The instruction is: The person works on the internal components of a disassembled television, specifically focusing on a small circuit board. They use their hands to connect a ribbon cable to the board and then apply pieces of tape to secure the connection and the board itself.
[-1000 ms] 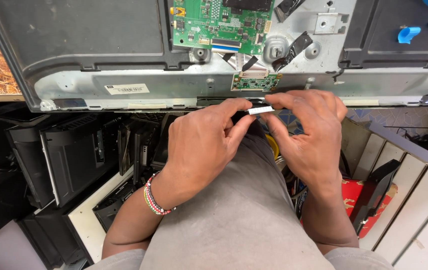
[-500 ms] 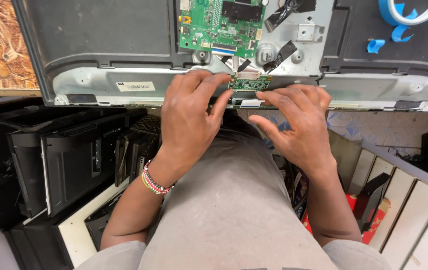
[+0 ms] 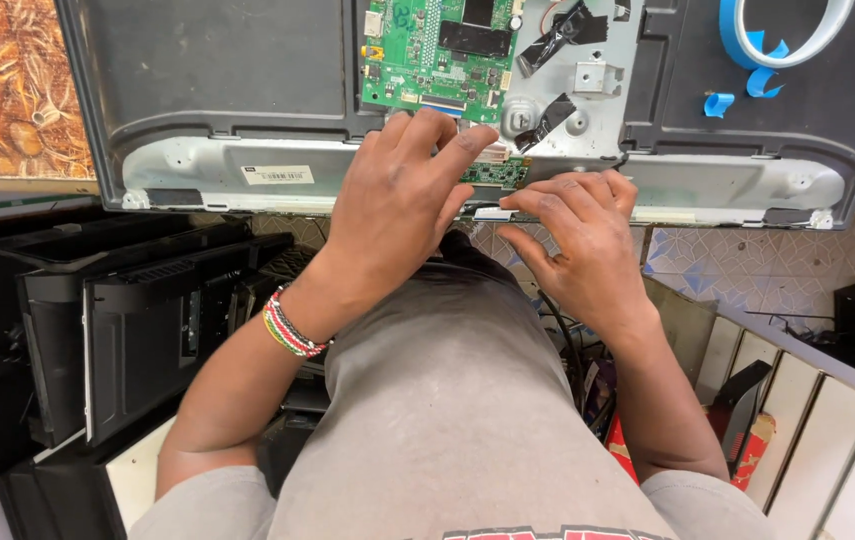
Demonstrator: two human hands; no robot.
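An opened flat-screen panel (image 3: 217, 90) lies face down on the bench, its grey metal back plate bare. A large green circuit board (image 3: 437, 50) is fixed at the top centre. Below it sits a small narrow green board (image 3: 495, 173) at the panel's lower edge. My left hand (image 3: 402, 190) rests flat over that lower edge, fingers spread and pressing beside the small board. My right hand (image 3: 572, 235) pinches a white flat ribbon cable end (image 3: 492, 213) just under the small board.
A roll of blue tape (image 3: 782, 35) and loose blue tape pieces (image 3: 717, 103) lie on the panel's right part. Black monitor casings (image 3: 137, 320) stand stacked on the floor to the left. Pale slats (image 3: 827, 420) and a red object (image 3: 747, 450) are at the lower right.
The view has shifted down the panel. Both hands moved up from below the edge onto the small board; the left hand flattened over it while the right keeps the ribbon end.
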